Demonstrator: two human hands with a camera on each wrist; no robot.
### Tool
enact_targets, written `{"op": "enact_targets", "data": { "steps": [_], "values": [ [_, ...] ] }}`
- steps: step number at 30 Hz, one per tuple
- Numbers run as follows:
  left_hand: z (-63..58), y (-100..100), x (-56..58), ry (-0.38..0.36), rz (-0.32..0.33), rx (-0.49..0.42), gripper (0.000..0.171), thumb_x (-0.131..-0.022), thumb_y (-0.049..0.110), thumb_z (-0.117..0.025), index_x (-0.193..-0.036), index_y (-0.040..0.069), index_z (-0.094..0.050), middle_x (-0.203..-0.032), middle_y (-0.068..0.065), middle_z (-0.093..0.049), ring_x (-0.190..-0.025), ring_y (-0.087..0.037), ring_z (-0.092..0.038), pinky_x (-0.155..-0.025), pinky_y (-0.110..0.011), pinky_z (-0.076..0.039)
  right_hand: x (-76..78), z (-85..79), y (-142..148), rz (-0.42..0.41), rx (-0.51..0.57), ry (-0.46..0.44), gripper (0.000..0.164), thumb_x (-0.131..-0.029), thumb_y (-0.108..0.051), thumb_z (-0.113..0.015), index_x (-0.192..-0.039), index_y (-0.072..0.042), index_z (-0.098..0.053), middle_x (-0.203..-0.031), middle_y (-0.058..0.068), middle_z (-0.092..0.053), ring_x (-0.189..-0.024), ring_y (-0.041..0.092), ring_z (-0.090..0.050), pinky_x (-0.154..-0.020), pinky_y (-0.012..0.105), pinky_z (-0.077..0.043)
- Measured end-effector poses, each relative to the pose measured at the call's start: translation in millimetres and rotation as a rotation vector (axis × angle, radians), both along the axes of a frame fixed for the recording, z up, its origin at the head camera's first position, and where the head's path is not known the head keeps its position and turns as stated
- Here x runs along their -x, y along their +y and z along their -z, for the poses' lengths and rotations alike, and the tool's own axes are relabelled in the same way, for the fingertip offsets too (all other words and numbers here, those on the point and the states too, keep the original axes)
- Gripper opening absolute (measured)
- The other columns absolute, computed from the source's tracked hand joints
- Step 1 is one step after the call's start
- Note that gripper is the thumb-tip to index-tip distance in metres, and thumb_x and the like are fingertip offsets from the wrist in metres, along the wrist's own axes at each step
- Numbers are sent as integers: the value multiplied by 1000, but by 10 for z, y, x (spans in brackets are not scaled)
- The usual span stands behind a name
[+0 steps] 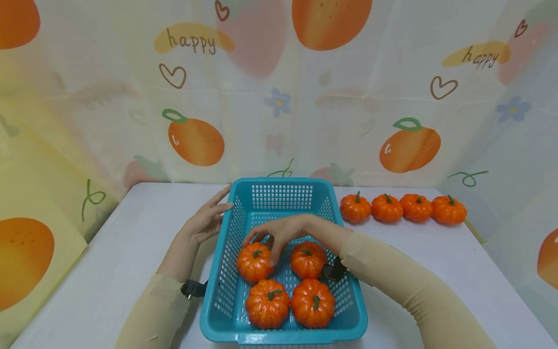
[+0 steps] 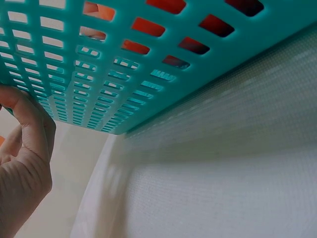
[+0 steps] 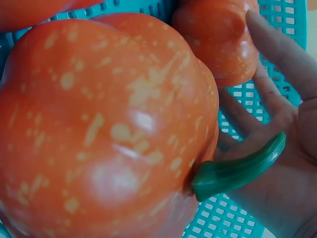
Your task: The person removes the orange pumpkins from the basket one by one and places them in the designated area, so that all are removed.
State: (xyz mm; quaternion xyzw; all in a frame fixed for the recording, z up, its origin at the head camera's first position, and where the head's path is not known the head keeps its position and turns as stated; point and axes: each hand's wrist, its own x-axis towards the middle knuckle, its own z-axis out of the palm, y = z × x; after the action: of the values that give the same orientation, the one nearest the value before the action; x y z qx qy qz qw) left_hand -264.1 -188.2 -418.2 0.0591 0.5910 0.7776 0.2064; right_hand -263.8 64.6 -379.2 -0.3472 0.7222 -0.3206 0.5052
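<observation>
Across the table [image 1: 122, 242], we are worrying most about the basket [image 1: 283, 181], which is reaching the far edge: a sideways push could be sliding it, since only a light touch is steadying it. Beside its right rim, toward the table's far right corner, a row of four pumpkins [image 1: 394, 211] is sitting close enough that such a slide could be scattering it. We are seeing the left hand [image 1: 207, 224] touching the basket's left edge with fingers loosely spread, not clamping. The right hand [image 1: 285, 230] is pinching the far-left pumpkin [image 1: 254, 266] between thumb and fingers, inside the basket near its left edge; the glossy ribs could be slipping if that hold is sitting off-centre. The neighbouring pumpkin [image 1: 307, 261] is lying under the right wrist, so a low swing could be knocking it into the two nearer pumpkins [image 1: 313, 310]. We are also minding the dark wristband [image 1: 333, 270], just beside it, and its green stem [image 3: 242, 168], which could be snagging the palm.
</observation>
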Motion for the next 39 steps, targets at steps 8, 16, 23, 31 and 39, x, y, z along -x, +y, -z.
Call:
{"op": "enact_targets", "data": {
  "steps": [8, 16, 23, 31, 39],
  "values": [
    [-14, 7, -4, -9, 4, -21, 66, -104, 12, -47, -160, 24, -13, -118, -1, -63, -89, -12, -69, -73, -29, -63, -2, 5, 10, 37, -19, 18, 63, -84, -2, -75, -137, -23, -48, -135, 8, -52, -113, 21, -61, -97, 35, -57],
    [-14, 10, -8, -14, 8, -32, 66, -104, 11, -46, -160, 24, -13, -117, -1, -63, -89, -12, -69, -74, -28, -63, 5, 8, 25, 56, -34, 95, 57, -82, -8, -79, -130, -25, -52, -129, 7, -55, -107, 22, -62, -94, 33, -56],
    [-11, 9, -7, -9, 10, -34, 66, -104, 11, -45, -160, 24, -13, -115, -1, -63, -89, -12, -69, -73, -28, -63, 3, -19, 28, 63, -22, 124, 55, -83, -10, -79, -130, -21, -53, -127, 9, -55, -105, 21, -62, -91, 33, -57],
    [-3, 6, -8, 1, 15, -19, 66, -104, 13, -46, -160, 24, -12, -117, -1, -62, -89, -12, -69, -74, -29, -63, -10, -38, 62, 72, -21, 166, 55, -84, -14, -78, -132, -23, -53, -129, 8, -55, -106, 20, -60, -88, 31, -59],
    [-12, -2, -9, -14, 6, -19, 67, -104, 13, -47, -160, 24, -12, -116, -1, -63, -92, -13, -69, -75, -30, -63, -15, -101, 90, 75, 39, 141, 57, -86, -15, -77, -137, -24, -52, -136, 9, -51, -109, 24, -63, -89, 32, -60]
  ]
}}
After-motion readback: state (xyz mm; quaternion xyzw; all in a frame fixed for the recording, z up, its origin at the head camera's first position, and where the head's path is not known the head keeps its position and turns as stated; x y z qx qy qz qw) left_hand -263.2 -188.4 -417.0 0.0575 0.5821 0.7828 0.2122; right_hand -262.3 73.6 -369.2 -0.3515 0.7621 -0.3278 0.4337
